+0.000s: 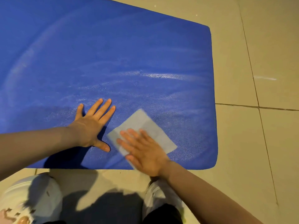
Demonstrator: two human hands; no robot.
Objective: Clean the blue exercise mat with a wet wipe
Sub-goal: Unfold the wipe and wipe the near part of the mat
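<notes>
Two hands flat on the blue mat (113, 54) near its front edge — fingers straight, gripping nothing. Left hand (92, 125) bare on the mat; right hand (144, 151) pressing the wet wipe (145, 126) just beside it.

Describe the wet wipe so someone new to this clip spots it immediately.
A blue exercise mat covers the tiled floor. Near its front edge, the right hand presses flat on the wet wipe: a pale, square sheet, the only light patch on the mat.
</notes>
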